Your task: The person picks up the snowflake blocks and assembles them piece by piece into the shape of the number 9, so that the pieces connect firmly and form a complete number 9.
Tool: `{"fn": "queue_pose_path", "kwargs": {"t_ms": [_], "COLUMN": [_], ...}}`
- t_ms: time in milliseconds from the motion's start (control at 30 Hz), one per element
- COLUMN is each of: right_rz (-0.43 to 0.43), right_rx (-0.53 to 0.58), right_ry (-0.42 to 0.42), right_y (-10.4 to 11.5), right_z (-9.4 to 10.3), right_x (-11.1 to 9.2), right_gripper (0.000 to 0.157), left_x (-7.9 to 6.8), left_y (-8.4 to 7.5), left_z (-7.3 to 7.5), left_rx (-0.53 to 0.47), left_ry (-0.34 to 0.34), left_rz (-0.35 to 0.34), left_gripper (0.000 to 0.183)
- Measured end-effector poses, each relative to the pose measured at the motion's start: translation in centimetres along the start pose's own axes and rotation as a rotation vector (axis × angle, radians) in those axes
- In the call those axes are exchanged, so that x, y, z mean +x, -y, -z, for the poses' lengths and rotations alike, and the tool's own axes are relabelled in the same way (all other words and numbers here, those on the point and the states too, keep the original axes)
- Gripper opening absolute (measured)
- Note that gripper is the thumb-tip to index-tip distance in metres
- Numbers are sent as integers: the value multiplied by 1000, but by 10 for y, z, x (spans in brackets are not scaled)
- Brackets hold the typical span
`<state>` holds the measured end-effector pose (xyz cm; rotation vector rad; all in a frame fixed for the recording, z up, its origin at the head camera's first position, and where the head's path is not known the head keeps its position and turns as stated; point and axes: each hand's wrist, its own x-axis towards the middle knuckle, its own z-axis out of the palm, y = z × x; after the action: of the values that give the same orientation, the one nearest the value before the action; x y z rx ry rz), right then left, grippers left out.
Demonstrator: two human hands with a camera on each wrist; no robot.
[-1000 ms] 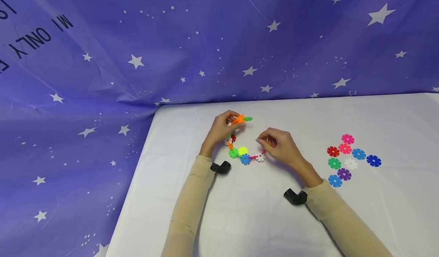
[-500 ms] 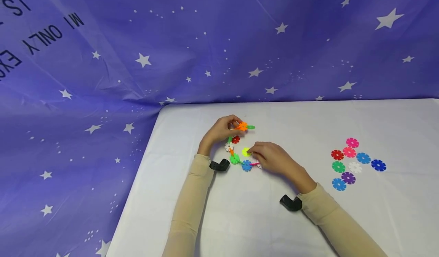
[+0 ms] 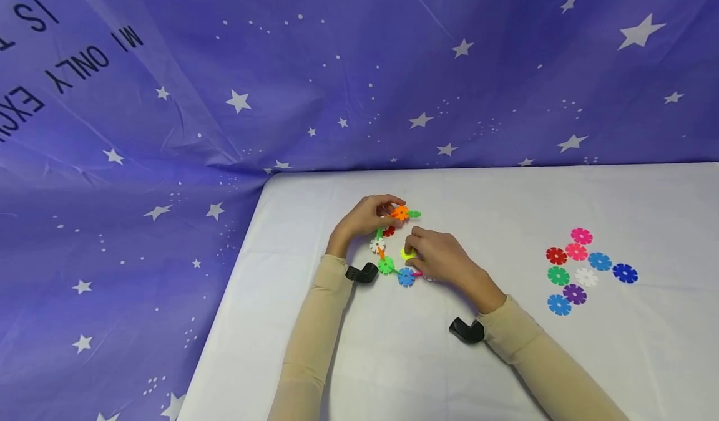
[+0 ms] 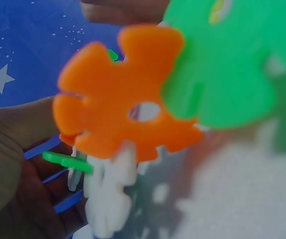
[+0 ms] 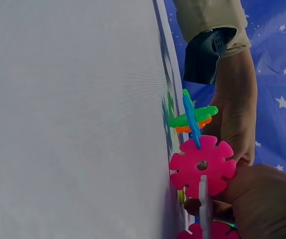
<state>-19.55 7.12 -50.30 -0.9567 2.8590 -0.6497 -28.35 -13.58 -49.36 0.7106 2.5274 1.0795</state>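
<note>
A purple cloth with white stars hangs behind the white worktop. A chain of flower discs curves over it, toward the far edge. The left grip pinches it by an orange disc, and the right grip pinches a yellow disc (more discs lie off to the right). To do this well, I think, hold the chain steady and push softly so nothing pops off.

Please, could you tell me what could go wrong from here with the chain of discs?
The left hand holds the chain near an orange disc, so a tug might pull linked pieces apart. The right hand, at the yellow disc, is close to a pink disc of the chain and may knock it.
</note>
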Motion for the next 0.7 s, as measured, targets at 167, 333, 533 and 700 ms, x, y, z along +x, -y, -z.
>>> {"fn": "queue_pose_path", "kwargs": {"t_ms": [167, 333, 533, 700], "right_rz": [-13, -44, -68, -152], "right_rx": [-18, -34, 19, 259], "right_ry": [-23, -55, -100, -219], "right_y": [-2, -4, -12, -32], "right_z": [-2, -2, 4, 14], "right_x": [0, -1, -1, -5], "right_gripper": [33, 30, 25, 17], "left_x": [1, 1, 2, 4], "left_y": [0, -1, -3, -3], "left_z": [0, -1, -3, -5], "left_rx": [-12, -15, -14, -21], "left_ry": [15, 29, 45, 70], "left_rz": [-7, -2, 4, -33], "left_gripper": [39, 38, 35, 41]}}
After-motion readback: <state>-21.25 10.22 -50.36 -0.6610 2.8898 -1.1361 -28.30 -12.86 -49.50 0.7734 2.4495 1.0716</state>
